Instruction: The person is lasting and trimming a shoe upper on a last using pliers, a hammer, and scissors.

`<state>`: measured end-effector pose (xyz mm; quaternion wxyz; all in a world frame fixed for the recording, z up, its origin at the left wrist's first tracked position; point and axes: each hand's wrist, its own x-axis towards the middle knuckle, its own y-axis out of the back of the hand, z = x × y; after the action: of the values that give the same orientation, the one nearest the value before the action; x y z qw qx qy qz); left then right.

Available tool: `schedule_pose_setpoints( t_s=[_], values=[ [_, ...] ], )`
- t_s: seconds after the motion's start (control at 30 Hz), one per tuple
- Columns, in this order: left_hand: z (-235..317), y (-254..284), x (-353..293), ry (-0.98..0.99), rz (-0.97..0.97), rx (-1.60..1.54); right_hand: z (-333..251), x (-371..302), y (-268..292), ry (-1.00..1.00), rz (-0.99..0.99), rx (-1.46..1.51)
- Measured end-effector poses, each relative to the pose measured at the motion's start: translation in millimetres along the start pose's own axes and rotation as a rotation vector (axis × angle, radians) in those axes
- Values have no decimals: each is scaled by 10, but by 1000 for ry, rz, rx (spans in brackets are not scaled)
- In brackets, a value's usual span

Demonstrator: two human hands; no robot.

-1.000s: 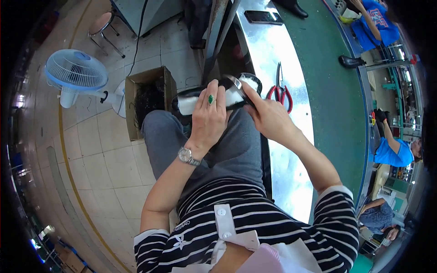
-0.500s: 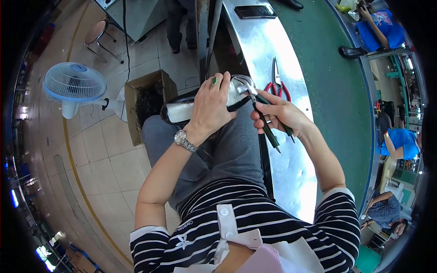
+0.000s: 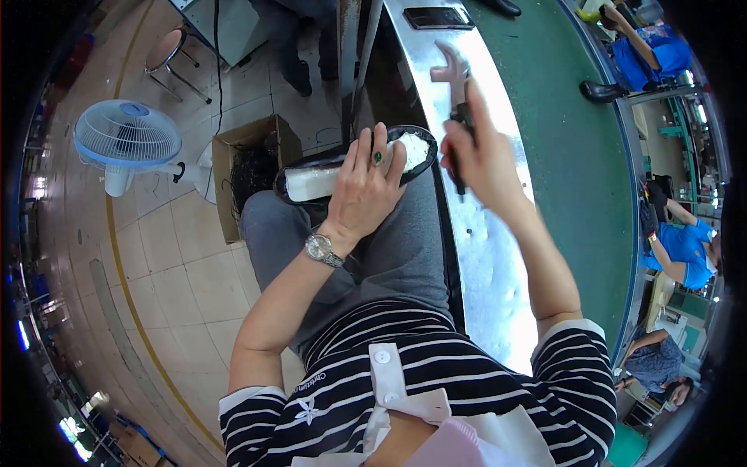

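A black shoe (image 3: 311, 185) lies bottom up across my thighs, its white underside facing me and its dark edge showing all round. My left hand (image 3: 364, 180) is wrapped over the middle of it, fingers on the far side. To the right, above the metal bench, my right hand (image 3: 486, 159) grips a pair of pincers (image 3: 451, 74) with a broad metal head and dark handles. The head points away from me, apart from the shoe. Motion smears this hand and the tool. The red-handled scissors are not visible now.
The shiny metal bench (image 3: 498, 272) runs along my right, with a phone (image 3: 438, 17) at its far end. A cardboard box (image 3: 226, 191) of dark scraps stands at my left knee, beside a fan (image 3: 128, 144). A stool (image 3: 165, 48) stands farther off. People work at far right.
The pincers have left the shoe's toe end and swung up and to the right in my right hand. My left hand still holds the shoe, its fingers slightly shifted.
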<state>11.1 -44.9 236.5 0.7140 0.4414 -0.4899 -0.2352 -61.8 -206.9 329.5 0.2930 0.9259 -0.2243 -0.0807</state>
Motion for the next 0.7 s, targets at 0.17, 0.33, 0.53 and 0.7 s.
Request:
schedule_pose_setpoints(
  t_s=[0.17,0.33,0.53,0.7],
  values=[
    [20,-117,-138,112,89,-85,148,86,39,103,-372,-449],
    [96,-140,-145,111,146,-113,331,-26,-163,109,-54,-232],
    [50,-100,-193,111,170,-60,78,89,-64,173,-378,-376],
    [84,-176,-215,97,205,-21,345,29,-210,81,-364,-448]
  ],
)
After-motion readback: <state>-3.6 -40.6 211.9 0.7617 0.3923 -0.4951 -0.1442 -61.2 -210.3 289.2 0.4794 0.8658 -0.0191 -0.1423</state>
